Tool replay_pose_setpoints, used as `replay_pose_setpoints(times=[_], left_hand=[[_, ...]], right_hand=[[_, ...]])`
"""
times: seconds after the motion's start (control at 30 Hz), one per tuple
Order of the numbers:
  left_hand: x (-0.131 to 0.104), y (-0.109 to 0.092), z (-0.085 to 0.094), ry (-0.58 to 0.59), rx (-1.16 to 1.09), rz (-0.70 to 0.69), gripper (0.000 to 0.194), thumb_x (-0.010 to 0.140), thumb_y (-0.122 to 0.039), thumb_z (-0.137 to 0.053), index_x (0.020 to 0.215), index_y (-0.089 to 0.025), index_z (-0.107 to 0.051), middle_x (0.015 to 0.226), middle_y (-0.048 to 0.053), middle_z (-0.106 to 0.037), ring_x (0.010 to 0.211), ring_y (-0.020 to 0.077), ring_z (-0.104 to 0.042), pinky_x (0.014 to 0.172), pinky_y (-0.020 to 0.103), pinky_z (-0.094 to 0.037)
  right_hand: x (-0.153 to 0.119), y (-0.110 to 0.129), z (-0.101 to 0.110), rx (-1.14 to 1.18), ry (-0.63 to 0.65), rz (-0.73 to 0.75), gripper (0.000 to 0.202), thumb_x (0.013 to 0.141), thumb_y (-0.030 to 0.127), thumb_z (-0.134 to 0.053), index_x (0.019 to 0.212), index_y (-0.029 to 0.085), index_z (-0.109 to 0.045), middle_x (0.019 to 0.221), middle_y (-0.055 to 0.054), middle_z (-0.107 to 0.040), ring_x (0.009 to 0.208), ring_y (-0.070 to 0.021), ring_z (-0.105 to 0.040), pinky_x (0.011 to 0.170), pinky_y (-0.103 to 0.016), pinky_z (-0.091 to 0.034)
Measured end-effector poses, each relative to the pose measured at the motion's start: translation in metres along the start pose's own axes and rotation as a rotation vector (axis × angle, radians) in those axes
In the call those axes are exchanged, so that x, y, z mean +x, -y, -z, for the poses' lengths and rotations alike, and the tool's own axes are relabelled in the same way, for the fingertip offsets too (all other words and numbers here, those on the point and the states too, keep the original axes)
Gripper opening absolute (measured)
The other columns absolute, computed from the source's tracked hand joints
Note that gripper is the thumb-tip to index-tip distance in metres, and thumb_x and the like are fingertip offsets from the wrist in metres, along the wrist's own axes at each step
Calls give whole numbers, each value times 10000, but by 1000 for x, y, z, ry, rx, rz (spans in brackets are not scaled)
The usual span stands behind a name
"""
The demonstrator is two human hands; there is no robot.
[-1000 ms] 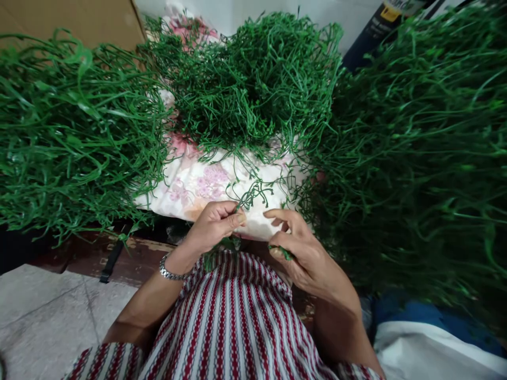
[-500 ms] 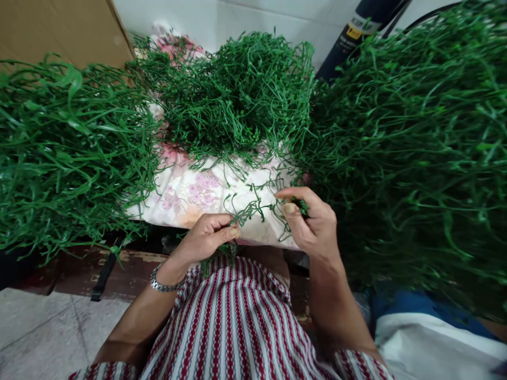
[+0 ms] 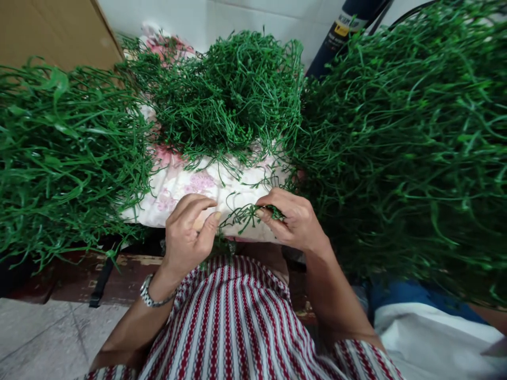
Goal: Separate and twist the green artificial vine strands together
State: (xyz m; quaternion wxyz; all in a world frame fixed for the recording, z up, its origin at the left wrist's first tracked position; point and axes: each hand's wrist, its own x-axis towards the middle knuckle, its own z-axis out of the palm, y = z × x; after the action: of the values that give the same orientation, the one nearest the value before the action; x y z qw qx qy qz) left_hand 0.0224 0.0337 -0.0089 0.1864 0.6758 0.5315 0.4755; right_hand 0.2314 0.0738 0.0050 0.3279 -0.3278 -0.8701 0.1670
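My right hand (image 3: 291, 217) pinches a small bunch of thin green plastic stems (image 3: 247, 214) between thumb and fingers, low over the front of the flowered cloth (image 3: 178, 198). Left of the bunch is my left hand (image 3: 190, 227), its thumb and fingers apart with nothing between them. The stems' loose ends spread toward its thumb. Behind both hands a tangled heap of similar green stems (image 3: 237, 95) lies on the cloth.
A big pile of long green leaves (image 3: 67, 158) stands at the left, a larger green pile (image 3: 404, 148) at the right. A cardboard box (image 3: 47, 31) and a dark blue tube (image 3: 336, 37) are at the back.
My left hand has let go of the stems, opened and moved slightly left. My right hand has moved left and holds the bunch closer together. The view has shifted slightly.
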Motion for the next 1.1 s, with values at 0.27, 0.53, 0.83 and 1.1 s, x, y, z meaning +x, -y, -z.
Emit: replay_pose_setpoints(times=[0.27,0.53,0.83,1.1], left_hand=[[17,-10,-25,345,-221,46,109,778,-101,-510,774,-157,-603,733,7,-610,700,123,-555,671,238,-434],[10,-2,-30,330,-445,153,102,757,-93,-544,739,-155,-623,707,10,-572,690,120,-538,633,228,-413],[6,-3,-38,295,-478,72,141,822,-124,-527,823,-166,-661,699,14,-564,666,106,-542,598,217,-430],[2,-12,-28,346,-30,-132,150,813,-96,-452,760,-156,-578,699,20,-520,666,124,-508,616,254,-398]], right_hand=[[0,3,-5,-32,58,30,79,863,169,-484,875,147,-558,732,-35,-551,678,-135,-505,603,-251,-391],[-7,0,-12,96,49,-76,206,861,305,-552,1002,155,-565,805,-40,-559,715,-136,-521,628,-250,-417],[-11,2,-17,143,29,-118,172,876,319,-536,916,153,-551,760,-25,-548,691,-120,-517,619,-224,-403],[-15,10,-9,-263,173,-35,120,874,160,-432,846,142,-547,733,-33,-507,655,-140,-454,603,-253,-358]])
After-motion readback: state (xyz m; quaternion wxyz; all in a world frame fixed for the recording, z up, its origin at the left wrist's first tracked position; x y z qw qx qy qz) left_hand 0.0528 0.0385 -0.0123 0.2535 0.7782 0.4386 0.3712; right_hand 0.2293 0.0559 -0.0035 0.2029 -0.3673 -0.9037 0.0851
